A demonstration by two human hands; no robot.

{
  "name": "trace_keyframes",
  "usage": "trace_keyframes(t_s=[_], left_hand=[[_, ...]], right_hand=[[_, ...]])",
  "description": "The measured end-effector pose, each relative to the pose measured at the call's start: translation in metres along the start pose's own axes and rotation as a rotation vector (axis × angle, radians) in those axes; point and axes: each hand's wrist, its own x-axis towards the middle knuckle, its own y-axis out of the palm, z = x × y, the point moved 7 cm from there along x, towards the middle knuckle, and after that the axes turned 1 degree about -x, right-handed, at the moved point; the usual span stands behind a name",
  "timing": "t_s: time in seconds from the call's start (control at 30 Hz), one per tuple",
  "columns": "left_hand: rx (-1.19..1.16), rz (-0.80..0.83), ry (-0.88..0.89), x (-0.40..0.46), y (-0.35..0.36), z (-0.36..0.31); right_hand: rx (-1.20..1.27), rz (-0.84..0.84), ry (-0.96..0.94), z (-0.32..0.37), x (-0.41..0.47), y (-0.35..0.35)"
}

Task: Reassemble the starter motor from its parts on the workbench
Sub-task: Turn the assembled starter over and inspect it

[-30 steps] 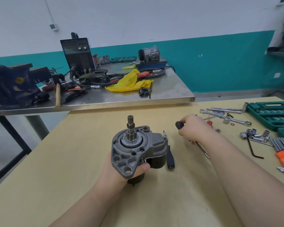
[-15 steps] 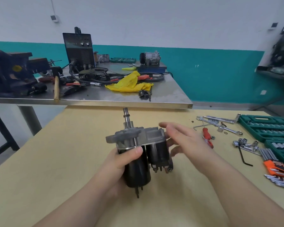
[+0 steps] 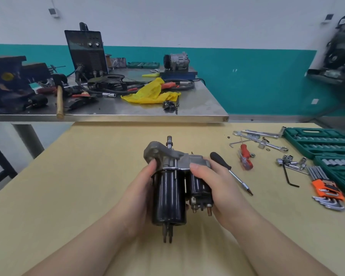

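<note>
**Over the wooden bench: both hands holding the starter motor**

Nearest the camera, both forearms are reaching in from the bottom edge. Left hand [image 3: 136,193] is wrapping the black barrel of the starter motor [image 3: 168,188], thumb pressing up by the grey metal nose. Right hand [image 3: 217,188] is gripping the smaller black cylinder on the motor's right side, thumb lying across the grey casting, fingers curling round behind. Both hands' fingers are closing on the motor, not spread.

Motor is sitting lifted over the wooden table [image 3: 68,196], roughly mid-frame, tilted: shaft end pointing away and up, long bolts sticking out of the near end, copper terminals showing at the small cylinder's near end. Cannot tell whether any part is touching the table.

Just right of the right hand, a black-handled screwdriver [image 3: 230,169] is lying on the table, tip pointing toward the near right. Further right: a red-handled screwdriver [image 3: 245,156], loose wrenches [image 3: 261,139] and sockets, a black hex key [image 3: 290,177], an orange-holder hex key set [image 3: 327,190], and green socket cases [image 3: 323,142] at the right edge.

Behind, a steel table [image 3: 203,108] is butting against the wooden one, carrying a yellow rag [image 3: 151,92], a wooden-handled hammer [image 3: 59,102], cables, a dark box with knobs [image 3: 86,52], and a grey finned machine part [image 3: 176,60]. Teal-and-white wall at the back.
</note>
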Motion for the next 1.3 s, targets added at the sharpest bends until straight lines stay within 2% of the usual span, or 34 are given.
trace_keyframes(t_s=[0.43, 0.6, 0.73, 0.8, 0.9, 0.97, 1.03, 1.17, 1.3], left_hand=[[-0.022, 0.009, 0.085, 0.002, -0.004, 0.001], [-0.053, 0.066, 0.088, 0.003, -0.003, -0.001], [-0.098, 0.097, 0.1, 0.007, -0.005, 0.002], [-0.003, 0.073, 0.158, 0.011, -0.009, 0.0], [0.323, -0.093, 0.347, 0.011, -0.018, -0.015], [0.375, -0.181, 0.441, 0.008, -0.026, -0.024], [0.34, -0.229, 0.491, 0.004, -0.032, -0.029], [0.199, -0.16, 0.535, 0.001, -0.025, -0.033], [0.081, -0.111, 0.457, 0.001, -0.021, -0.034]], right_hand=[[0.257, 0.007, 0.181, -0.014, -0.006, 0.006], [0.422, -0.061, 0.292, -0.025, -0.006, 0.007], [0.535, -0.037, 0.342, -0.025, -0.009, 0.012], [0.62, -0.011, 0.395, -0.025, -0.011, 0.017], [0.695, 0.026, 0.466, -0.027, -0.014, 0.024], [0.697, 0.031, 0.496, -0.029, -0.015, 0.025], [0.691, 0.047, 0.522, -0.031, -0.016, 0.027], [0.662, 0.117, 0.539, -0.036, -0.02, 0.035], [0.697, 0.143, 0.567, -0.037, -0.024, 0.046]])
